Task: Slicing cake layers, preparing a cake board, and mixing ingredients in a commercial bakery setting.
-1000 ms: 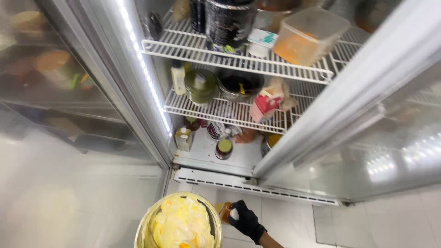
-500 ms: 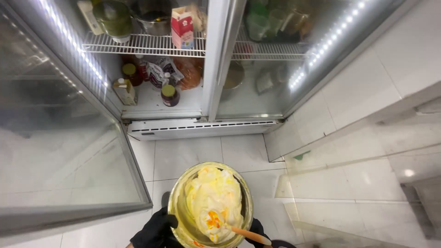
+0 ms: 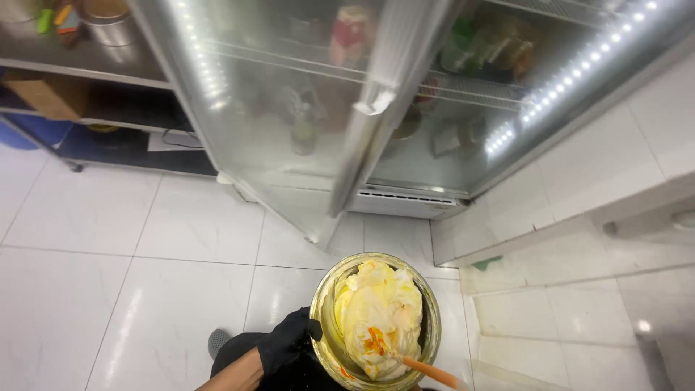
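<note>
Since the earlier frames the glass fridge door (image 3: 289, 108) has swung most of the way across the shelves, so the bottles and cartons inside now show only dimly through it, and the view has pulled back and turned so that more white floor tile (image 3: 94, 239) and a dark low shelf (image 3: 108, 123) at the upper left come into sight. Low in the middle of the view sits the metal bowl (image 3: 322, 326), round and shiny, filled with a pale yellow, creamy mixture (image 3: 380, 308) that has an orange streak near its lower side. The left hand (image 3: 289, 344), in a black glove, grips the bowl's left rim, fingers curled against the wall of the bowl, with the bare forearm running down to the bottom edge. An orange handle (image 3: 434, 373) of a spatula or spoon sticks out of the mixture toward the lower right; the right hand is out of the picture, so what it does cannot be told. The bowl is held over the floor, in front of the fridge's base grille (image 3: 405, 199) and well apart from it. A strip of small lights (image 3: 572, 80) runs along the fridge's right frame, and a second strip shows down the door's left edge. A dark shoe tip (image 3: 217, 340) is just beside the gloved hand
</note>
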